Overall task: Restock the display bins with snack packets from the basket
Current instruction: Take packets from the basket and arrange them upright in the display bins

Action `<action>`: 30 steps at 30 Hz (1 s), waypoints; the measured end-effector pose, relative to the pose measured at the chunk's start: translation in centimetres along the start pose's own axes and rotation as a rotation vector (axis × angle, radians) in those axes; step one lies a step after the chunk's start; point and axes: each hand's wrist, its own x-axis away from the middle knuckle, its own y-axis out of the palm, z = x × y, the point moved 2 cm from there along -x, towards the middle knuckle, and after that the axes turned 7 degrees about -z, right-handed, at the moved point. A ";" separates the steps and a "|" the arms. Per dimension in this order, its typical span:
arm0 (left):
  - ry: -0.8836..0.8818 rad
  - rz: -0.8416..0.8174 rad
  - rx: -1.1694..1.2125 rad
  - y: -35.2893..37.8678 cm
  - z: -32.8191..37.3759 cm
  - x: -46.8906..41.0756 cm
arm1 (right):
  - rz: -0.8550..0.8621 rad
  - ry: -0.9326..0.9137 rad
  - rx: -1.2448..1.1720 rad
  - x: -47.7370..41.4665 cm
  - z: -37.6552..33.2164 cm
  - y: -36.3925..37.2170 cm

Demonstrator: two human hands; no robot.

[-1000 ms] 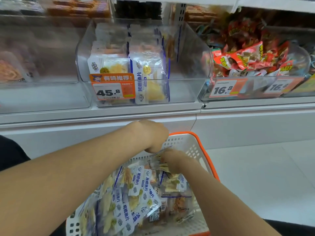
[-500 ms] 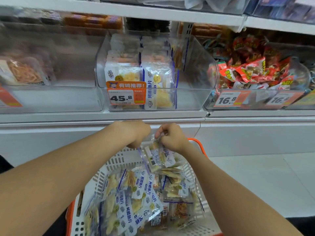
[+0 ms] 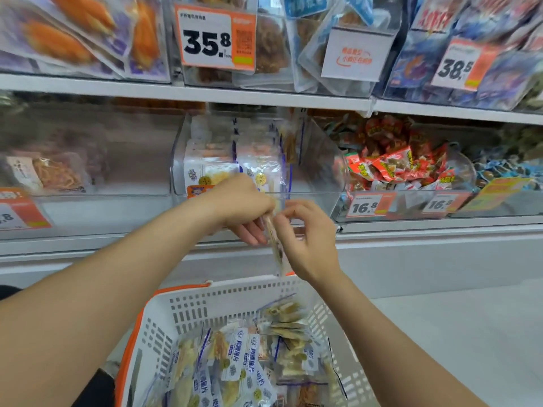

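Observation:
A clear snack packet (image 3: 275, 245) hangs edge-on between both hands, just in front of the clear display bin (image 3: 320, 171) on the middle shelf. My left hand (image 3: 244, 210) pinches its top from the left. My right hand (image 3: 308, 239) pinches it from the right, fingers curled. The bin holds upright rows of white-and-blue fish-slice packets (image 3: 261, 168); its right part holds none. Below, the white basket with an orange rim (image 3: 223, 298) holds several more of the same packets (image 3: 241, 359).
Left of the bin is a clear bin with a shredded-snack packet (image 3: 50, 174). To the right are red candy packets (image 3: 396, 163) above 16.8 price tags (image 3: 364, 205). The upper shelf (image 3: 205, 92) carries bags and a 35.8 tag. Pale floor (image 3: 470, 333) lies to the right.
Both hands have lifted a packet out of the basket up to the bin's front. The camera has tilted upward, so the upper shelf now shows.

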 end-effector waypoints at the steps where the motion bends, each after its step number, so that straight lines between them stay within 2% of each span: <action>1: -0.003 0.043 0.038 0.0 0.5 0.2 | -0.109 -0.012 -0.056 -0.3 -0.7 -0.4; 3: 0.001 0.115 0.094 0.0 1.1 0.4 | -0.343 0.005 -0.231 -0.7 -1.7 -0.8; 5: 0.020 0.147 0.183 -0.3 1.5 0.1 | -0.415 0.065 -0.322 -1.4 -1.6 -1.2; 7: 0.058 0.186 0.221 -0.7 1.7 -0.4 | -0.366 0.160 -0.421 -2.0 -1.0 -1.4; 9: 0.172 0.360 0.012 -1.4 1.8 -0.7 | -0.275 0.225 -0.504 -2.5 -0.6 -1.7; 11: 0.299 0.588 -0.253 -2.0 1.8 -0.9 | -0.138 0.212 -0.521 -2.9 -0.8 -2.5; 12: 0.335 0.624 -0.301 -2.1 1.9 -1.0 | -0.077 0.199 -0.507 -3.3 -0.9 -2.9; 16: 0.336 0.426 -0.195 -2.1 2.0 -1.8 | 0.043 0.230 -0.624 -4.9 -1.0 -3.3; 18: 0.383 0.378 -0.220 -2.0 2.1 -1.9 | 0.067 0.139 -0.499 -5.8 -1.4 -4.1; 20: 0.437 0.372 -0.284 -2.2 2.2 -2.2 | 0.010 0.005 -0.233 -7.1 -2.2 -5.9; 22: 0.493 0.386 -0.328 -2.5 2.4 -2.7 | -0.077 -0.065 -0.065 -8.6 -2.7 -7.6; 24: 0.533 0.432 -0.340 -2.8 2.9 -2.9 | -0.063 -0.075 -0.114 -9.9 -2.5 -8.8; 25: 0.536 0.465 -0.355 -2.9 3.1 -3.0 | 0.011 -0.077 -0.164 -10.4 -2.1 -9.2; 28: 0.435 0.455 -0.585 -3.1 2.9 -4.0 | 0.224 -0.073 -0.144 -11.2 -0.1 -9.3; 30: 0.372 0.380 -0.798 -2.9 2.3 -4.8 | 0.241 -0.067 -0.033 -11.6 1.1 -8.7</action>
